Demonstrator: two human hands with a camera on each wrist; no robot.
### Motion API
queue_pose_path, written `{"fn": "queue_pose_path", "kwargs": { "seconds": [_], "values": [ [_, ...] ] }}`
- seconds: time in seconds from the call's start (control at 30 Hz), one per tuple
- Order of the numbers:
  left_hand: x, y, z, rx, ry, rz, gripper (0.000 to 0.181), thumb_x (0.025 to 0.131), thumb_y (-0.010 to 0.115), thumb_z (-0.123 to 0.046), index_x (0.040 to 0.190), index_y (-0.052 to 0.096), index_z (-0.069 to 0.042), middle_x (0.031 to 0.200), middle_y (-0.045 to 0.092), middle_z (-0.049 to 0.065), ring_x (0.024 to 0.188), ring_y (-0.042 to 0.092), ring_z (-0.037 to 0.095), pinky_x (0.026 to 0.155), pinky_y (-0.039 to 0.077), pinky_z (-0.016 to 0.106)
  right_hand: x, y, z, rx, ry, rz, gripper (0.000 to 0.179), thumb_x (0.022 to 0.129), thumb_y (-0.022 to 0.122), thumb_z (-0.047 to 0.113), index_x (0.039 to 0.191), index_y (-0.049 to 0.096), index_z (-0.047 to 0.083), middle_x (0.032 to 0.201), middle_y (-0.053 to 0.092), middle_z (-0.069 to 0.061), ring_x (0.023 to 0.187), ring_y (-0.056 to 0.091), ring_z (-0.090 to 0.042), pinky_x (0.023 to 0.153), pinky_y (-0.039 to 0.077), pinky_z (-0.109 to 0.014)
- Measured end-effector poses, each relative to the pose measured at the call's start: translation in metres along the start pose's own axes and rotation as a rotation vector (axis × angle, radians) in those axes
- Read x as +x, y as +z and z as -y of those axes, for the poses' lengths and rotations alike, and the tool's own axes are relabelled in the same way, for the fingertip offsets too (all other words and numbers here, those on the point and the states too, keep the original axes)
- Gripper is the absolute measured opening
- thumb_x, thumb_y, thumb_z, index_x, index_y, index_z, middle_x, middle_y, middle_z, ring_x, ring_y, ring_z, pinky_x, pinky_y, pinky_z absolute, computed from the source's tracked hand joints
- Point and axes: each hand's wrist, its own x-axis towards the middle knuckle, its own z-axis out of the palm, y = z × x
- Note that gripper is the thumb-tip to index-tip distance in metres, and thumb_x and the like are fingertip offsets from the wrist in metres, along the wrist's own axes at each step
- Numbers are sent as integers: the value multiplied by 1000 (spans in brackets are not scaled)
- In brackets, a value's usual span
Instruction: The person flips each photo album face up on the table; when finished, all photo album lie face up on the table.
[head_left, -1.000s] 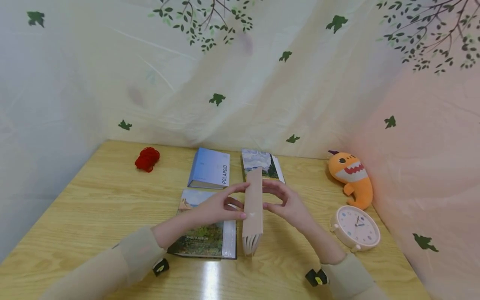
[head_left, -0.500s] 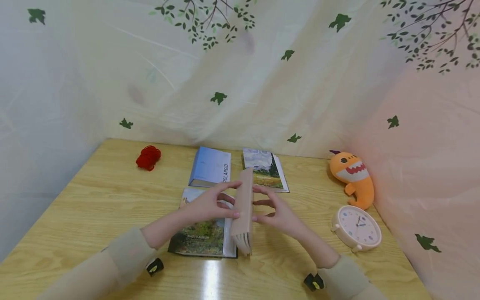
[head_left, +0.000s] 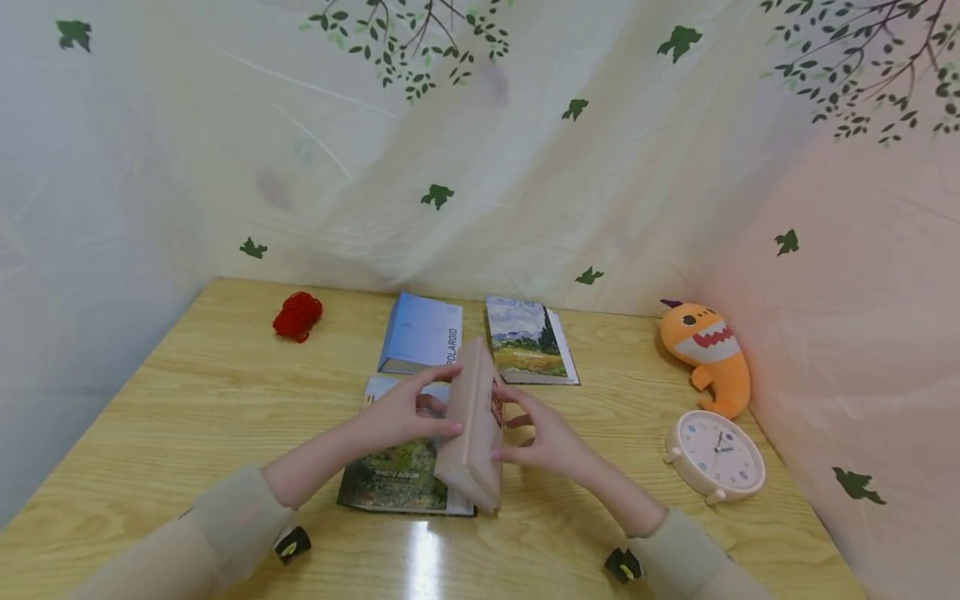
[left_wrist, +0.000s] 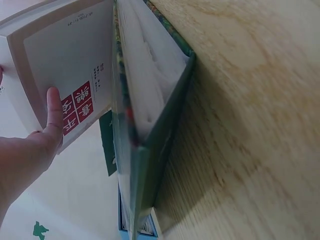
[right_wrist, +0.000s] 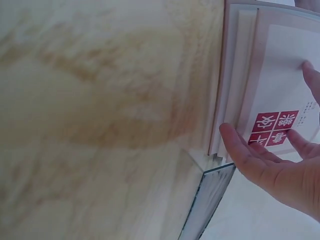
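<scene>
A pale beige book (head_left: pixel 465 425) with red squares of white characters on its covers is held spine up, leaning left over the green photo album (head_left: pixel 401 483). My left hand (head_left: pixel 408 412) grips its left side; the left wrist view shows one fingertip laid flat on the cover (left_wrist: pixel 65 45) near the red squares. From the right, my right hand (head_left: pixel 551 437) holds the other cover, its fingertips spread beside the red squares (right_wrist: pixel 274 127) in the right wrist view. The book's pages hang downward and fan slightly at the near end.
Behind the book lie a blue POLAROID album (head_left: pixel 422 329) and a landscape-painting album (head_left: pixel 528 342). A bundle of red yarn (head_left: pixel 297 317) sits back left. On the right are an orange shark plush (head_left: pixel 708 354) and a pink clock (head_left: pixel 716 454). A fabric wall (head_left: pixel 510 225) borders the table (head_left: pixel 187 417).
Both hands have carried the book left, from beside the green photo album to partly over it. The book has tilted from nearly upright to leaning left, bringing its right cover into sight.
</scene>
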Motion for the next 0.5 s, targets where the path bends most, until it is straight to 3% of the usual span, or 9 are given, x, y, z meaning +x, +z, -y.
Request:
{"fn": "queue_pose_path", "kwargs": {
  "seconds": [0.27,0.5],
  "values": [
    [-7,-2,2,1,-47,3,91,79,77,-32,150,22,-15,140,41,19,103,63,25,75,56,37,0,4,-2,-134,24,15,89,73,81,37,147,32,29,146,37,-14,105,57,-39,70,56,-33],
    [-12,0,-2,20,-59,-3,93,80,76,-32,150,19,-14,150,27,16,105,61,27,74,57,37,-2,5,-4,-169,22,16,92,72,82,39,148,31,28,146,38,-13,104,59,-35,72,56,-34]
  ]
}}
